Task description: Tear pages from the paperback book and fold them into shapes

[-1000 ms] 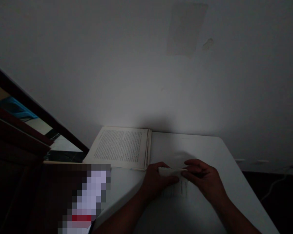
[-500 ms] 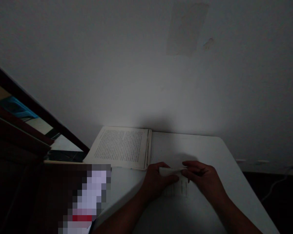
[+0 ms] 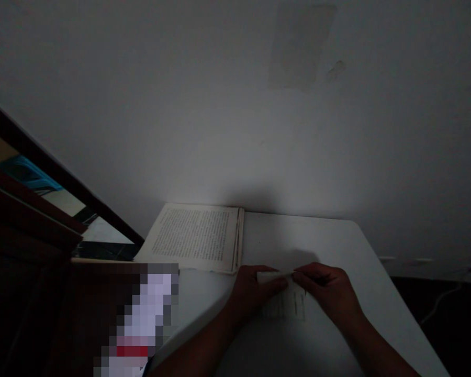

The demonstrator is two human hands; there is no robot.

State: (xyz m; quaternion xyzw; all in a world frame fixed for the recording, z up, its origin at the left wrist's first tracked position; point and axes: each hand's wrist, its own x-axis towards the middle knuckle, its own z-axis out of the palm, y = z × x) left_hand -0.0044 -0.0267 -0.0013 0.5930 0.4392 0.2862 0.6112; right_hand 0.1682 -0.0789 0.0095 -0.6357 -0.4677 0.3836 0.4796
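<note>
Between my hands is a small sheet of printed paper, with its lower part hanging toward me over the white table. My left hand grips its left side, thumb lying across the front and fingers behind. At the upper right edge, my right hand pinches the paper between thumb and fingertips. The upper edge looks folded over, but the dim light hides the detail. Beyond my left hand lies a stack of printed pages, apart from both hands.
The white table stands against a grey wall with a discoloured patch. Dark wooden furniture is at the left, with a blurred-out pale object below it. A white cable hangs beyond the table's right edge.
My right hand's fingers have closed from a looser, spread pose into a pinch on the paper's edge. The paper's lower part has shifted slightly right; my left hand is nearly still.
</note>
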